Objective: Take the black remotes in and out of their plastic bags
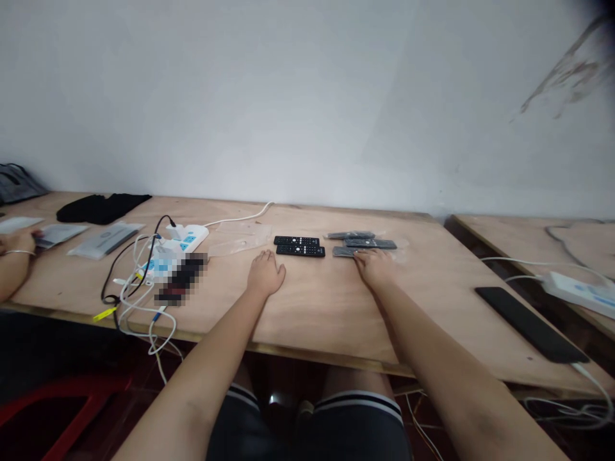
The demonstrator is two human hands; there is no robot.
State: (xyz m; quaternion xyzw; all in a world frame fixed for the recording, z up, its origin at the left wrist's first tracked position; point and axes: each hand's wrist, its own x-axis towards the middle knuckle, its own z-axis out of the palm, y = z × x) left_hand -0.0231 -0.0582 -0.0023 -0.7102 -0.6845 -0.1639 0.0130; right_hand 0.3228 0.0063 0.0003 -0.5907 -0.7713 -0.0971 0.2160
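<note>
Two black remote controls lie side by side without wrapping, a farther remote control point(288, 241) and a nearer remote control point(307, 251). My left hand point(267, 274) rests flat on the table just to the left of and nearer than them, holding nothing. To their right, several remote controls in clear plastic sleeves lie close together: one at the back point(350, 235), one in the middle point(372, 244) and one in front point(343, 251). My right hand point(377, 266) covers the right part of the front wrapped remote control, its fingers closed on it.
Flattened clear plastic bags point(237, 238) lie left of the remotes. Beyond them are a white power strip point(195, 237) with tangled cables and a pixelated item point(182, 278). A black phone point(528, 323) lies at right. Another person's hand point(16, 246) is at far left, near packaged items point(103, 241).
</note>
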